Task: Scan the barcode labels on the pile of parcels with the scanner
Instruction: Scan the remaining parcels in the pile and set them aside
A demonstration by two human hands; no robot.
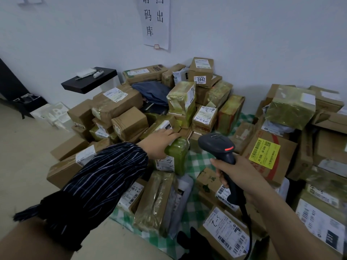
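On my left arm I wear a loose sleeve (101, 177) of dark navy cloth, crossed with thin white lines in a check. Both its ends are gathered, one just behind my left hand (159, 145), the other puckered near the elbow. My right hand (236, 175) and forearm are bare.

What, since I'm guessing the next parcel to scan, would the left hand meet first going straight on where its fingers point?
Probably the brown taped parcel with the white-and-black label, just beyond the fingertips of the left hand; contact is unclear.
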